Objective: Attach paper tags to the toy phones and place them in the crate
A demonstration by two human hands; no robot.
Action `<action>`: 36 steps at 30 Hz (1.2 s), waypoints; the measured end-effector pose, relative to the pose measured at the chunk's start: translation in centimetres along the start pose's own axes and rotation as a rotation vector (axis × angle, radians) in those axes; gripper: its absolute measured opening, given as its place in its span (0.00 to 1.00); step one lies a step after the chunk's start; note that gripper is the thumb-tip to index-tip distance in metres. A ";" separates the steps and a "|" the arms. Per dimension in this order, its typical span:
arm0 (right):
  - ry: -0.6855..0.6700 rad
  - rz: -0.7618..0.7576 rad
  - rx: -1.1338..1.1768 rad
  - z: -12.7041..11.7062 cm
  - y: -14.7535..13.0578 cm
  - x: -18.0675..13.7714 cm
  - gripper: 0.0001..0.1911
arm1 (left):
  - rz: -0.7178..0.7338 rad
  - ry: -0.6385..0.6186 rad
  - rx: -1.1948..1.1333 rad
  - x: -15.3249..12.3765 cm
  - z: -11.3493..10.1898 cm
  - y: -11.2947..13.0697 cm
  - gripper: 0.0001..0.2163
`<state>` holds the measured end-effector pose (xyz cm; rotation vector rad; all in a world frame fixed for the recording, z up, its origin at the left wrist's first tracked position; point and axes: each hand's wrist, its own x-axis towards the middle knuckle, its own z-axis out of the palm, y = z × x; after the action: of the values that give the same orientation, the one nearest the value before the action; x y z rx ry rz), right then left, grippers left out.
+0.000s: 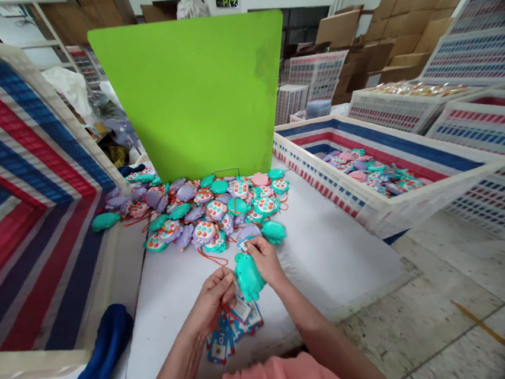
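Observation:
A teal plastic toy (248, 276) lies face down on the white table (329, 247) between my hands. My right hand (264, 258) is closed on its upper edge. My left hand (213, 297) is pinched on a paper tag (239, 308) with a red string, just left of the toy. More printed tags (225, 340) lie in a small heap under my left hand. Behind them spreads a pile of teal, purple and pink toys (201, 209) with red strings.
A green board (198, 93) stands upright behind the pile. A striped crate (370, 202) on the right holds more toys. A large striped crate (25, 193) leans on the left, with a blue cloth (99, 359) below it. Cardboard boxes (402, 26) stack at the back right.

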<state>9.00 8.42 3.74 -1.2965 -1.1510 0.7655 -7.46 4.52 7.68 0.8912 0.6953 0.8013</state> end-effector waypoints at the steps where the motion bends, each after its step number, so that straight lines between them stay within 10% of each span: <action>1: 0.035 -0.019 -0.022 -0.1 0.0 0.1 0.10 | 0.001 0.017 0.052 0.1 -0.2 0.0 0.13; 10: 0.124 -0.127 -0.178 -2.0 -1.1 0.4 0.09 | 0.159 0.262 -0.031 1.8 -1.6 -1.5 0.11; 16: -0.350 0.027 -0.175 -2.4 -3.0 -1.8 0.07 | 0.148 0.345 0.116 2.2 -3.9 -1.8 0.14; 36: -0.438 0.341 0.116 0.4 -2.6 -3.7 0.08 | 0.408 0.194 0.766 1.6 -2.9 1.5 0.02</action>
<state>7.09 4.68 5.49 -1.2778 -1.2161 1.4006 -9.36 7.57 7.34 1.7010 1.0373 1.0066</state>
